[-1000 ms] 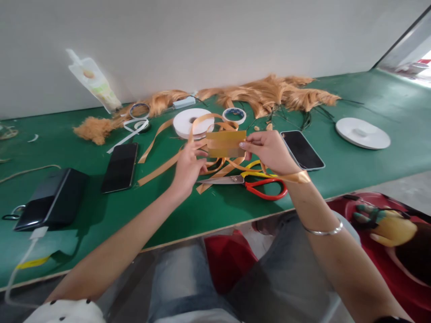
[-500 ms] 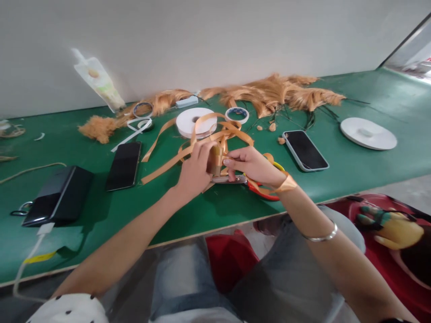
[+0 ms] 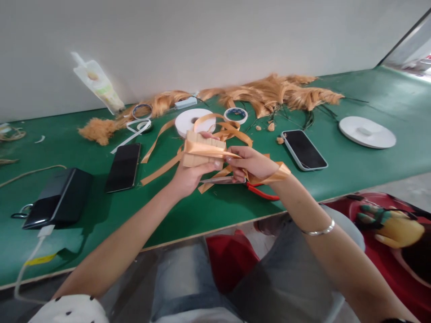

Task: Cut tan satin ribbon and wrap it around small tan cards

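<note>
My left hand (image 3: pixel 188 177) is closed around a light wooden block (image 3: pixel 198 160), thumb along its near edge. Orange satin ribbon (image 3: pixel 202 149) lies across the block's face and runs right to my right hand (image 3: pixel 251 162), which pinches it between thumb and fingers. More of this ribbon loops around my right wrist. Below the hands, scissors with red handles (image 3: pixel 264 193) lie on the green table, partly hidden by ribbon and my right hand. Loose ribbon strips (image 3: pixel 161 172) and a white ribbon spool (image 3: pixel 184 121) are just behind the block.
Bundles of tan fibre (image 3: pixel 269 94) line the wall. A black phone (image 3: pixel 123 167) and a black power bank (image 3: pixel 59 197) with a cable stand left. A white-edged phone (image 3: pixel 305 150) and a white disc-shaped spool (image 3: pixel 367 132) lie right. A tape roll (image 3: pixel 235 115) sits behind my hands.
My left hand has turned the block so that its broad ribbon-covered face now shows. The ribbon now stretches from the block to my right hand, which stays in nearly the same place.
</note>
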The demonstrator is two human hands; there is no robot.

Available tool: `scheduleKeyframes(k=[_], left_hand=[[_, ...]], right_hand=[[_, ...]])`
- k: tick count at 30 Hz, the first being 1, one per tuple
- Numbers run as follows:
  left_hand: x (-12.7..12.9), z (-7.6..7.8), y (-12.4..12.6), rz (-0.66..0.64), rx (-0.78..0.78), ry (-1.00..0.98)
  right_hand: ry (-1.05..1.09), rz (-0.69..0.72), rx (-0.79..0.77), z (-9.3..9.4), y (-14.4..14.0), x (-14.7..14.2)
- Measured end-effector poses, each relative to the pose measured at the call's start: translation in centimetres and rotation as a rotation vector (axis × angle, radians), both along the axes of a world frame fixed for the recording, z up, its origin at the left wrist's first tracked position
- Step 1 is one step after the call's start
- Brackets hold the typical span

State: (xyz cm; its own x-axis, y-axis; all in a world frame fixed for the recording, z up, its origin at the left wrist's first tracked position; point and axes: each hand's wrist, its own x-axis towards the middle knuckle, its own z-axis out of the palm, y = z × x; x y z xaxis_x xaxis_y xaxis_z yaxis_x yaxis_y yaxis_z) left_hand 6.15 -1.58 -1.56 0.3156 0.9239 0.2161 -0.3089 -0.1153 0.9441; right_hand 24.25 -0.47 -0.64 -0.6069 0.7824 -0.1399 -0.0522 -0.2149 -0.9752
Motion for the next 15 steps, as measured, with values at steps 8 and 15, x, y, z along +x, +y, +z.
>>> scheduleKeyframes(k=[8,15], left_hand=[[-0.1,0.6,0.4,0.116,-0.044,-0.038],[-0.7,0.0,1.3,0.216,-0.081,-0.084]], right_hand=[[0.241,0.065,-0.227,0.9,-0.8,0.0],[0.300,-0.082,-0.449,1.1,-1.5,-1.2]])
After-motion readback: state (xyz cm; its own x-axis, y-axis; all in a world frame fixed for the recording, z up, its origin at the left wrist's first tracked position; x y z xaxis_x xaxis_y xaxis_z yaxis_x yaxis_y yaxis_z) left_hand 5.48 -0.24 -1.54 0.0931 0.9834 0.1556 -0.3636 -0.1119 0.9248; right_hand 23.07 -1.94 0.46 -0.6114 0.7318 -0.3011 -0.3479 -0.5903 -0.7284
